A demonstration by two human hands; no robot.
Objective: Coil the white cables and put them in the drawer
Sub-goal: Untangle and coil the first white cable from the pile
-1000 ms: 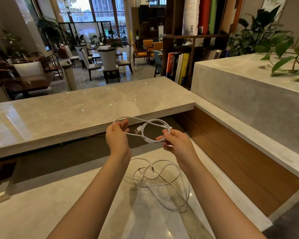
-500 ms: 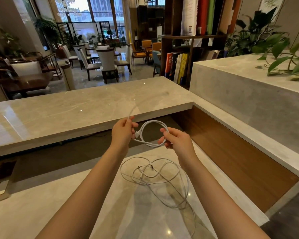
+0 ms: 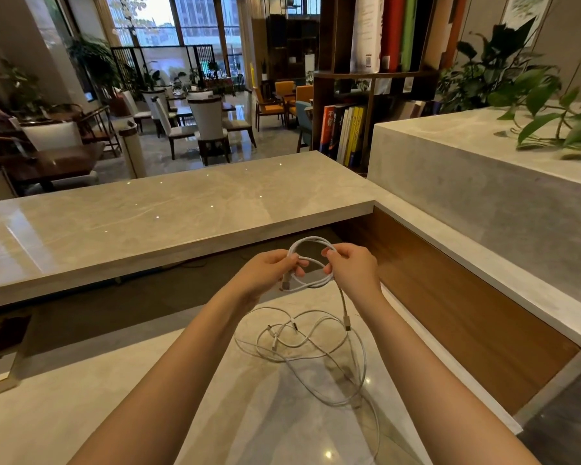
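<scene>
Both hands pinch one white cable into a small coil, nearly wound

Left hand (image 3: 269, 270) and right hand (image 3: 353, 266) curl their fingers on opposite sides of the coil (image 3: 316, 283), held above the far edge of the lower counter (image 3: 131, 414). A second ago they stood apart with a wider loop. Now they have closed in, the loops are stacked and only a short tail with its plug (image 3: 347, 323) hangs below the right hand, so this cable looks almost ready to stow. Count: two hands, one coil, one loose tangle (image 3: 302, 347) on the surface near its far right edge — seemingly two cables, though I cannot be sure; no drawer in view
</scene>
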